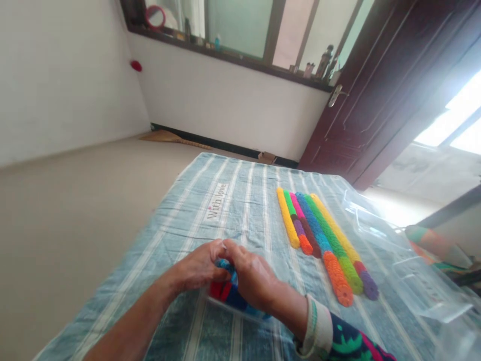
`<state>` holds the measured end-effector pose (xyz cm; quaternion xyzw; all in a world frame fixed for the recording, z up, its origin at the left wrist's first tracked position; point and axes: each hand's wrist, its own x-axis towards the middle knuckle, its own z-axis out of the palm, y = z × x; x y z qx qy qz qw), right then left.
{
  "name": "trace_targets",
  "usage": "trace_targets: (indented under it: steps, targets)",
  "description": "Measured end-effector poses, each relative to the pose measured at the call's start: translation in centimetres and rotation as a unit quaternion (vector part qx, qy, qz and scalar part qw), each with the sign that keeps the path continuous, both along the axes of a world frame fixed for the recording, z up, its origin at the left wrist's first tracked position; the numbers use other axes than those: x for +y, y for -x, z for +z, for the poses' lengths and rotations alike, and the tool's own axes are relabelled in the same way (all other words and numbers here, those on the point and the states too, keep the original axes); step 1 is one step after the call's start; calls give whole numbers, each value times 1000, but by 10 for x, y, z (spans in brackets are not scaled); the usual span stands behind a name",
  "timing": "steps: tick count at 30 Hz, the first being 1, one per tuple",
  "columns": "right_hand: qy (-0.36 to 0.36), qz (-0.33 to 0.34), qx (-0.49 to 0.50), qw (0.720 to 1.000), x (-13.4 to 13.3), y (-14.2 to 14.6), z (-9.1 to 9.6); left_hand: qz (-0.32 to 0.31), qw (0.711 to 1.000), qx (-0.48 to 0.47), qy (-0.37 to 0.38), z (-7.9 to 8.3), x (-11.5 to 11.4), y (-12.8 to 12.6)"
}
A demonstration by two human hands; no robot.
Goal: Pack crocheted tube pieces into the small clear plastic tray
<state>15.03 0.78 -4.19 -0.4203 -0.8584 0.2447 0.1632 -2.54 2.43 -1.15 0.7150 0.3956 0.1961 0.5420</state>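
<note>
Both hands meet above a small clear plastic box (240, 314) at the near side of the table. Inside the box are red pieces (220, 290) and dark blue pieces (236, 299); my hands cover part of it. My left hand (201, 265) has its fingers and thumb closed around a light blue ridged piece (224, 263), possibly a short stack of discs. Against it from the right, my right hand (257, 278) is curled with its fingertips bent inward. Those fingertips are hidden, so what they grip cannot be made out.
To the right lie several long rods of stacked colored discs, among them a yellow rod (287, 218) and a blue-and-orange rod (319, 235). Clear plastic containers (428, 288) stand along the right edge. A striped cloth (240, 200) covers the table; a door (361, 85) is beyond.
</note>
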Motion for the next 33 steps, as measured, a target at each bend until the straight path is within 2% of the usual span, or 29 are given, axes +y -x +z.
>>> trace_targets:
  steps: [4, 8, 16, 21, 26, 29, 33]
  targets:
    - [-2, -5, -38, 999, 1, 4, 10, 27, 999, 10, 24, 2, 1, 0]
    - [-2, -4, -44, 999, 0, 5, 16, 43, 998, 35, 10, 3, 0, -2]
    - [-32, 6, -29, 999, 3, 5, 11, 45, 998, 52, -4, 3, 1, -1]
    - [-45, 5, -30, 999, 5, 4, 9, 37, 998, 44, 16, 5, 2, -2]
    - [-71, 11, -32, 997, 7, 3, 3, 39, 997, 66, 1, 0, 3, 1]
    - [-73, 15, -27, 997, 7, 2, 3, 39, 996, 79, -7, -2, 3, 3]
    - [-57, 24, -13, 998, 7, 0, 8, 39, 995, 90, -8, 3, 2, 1]
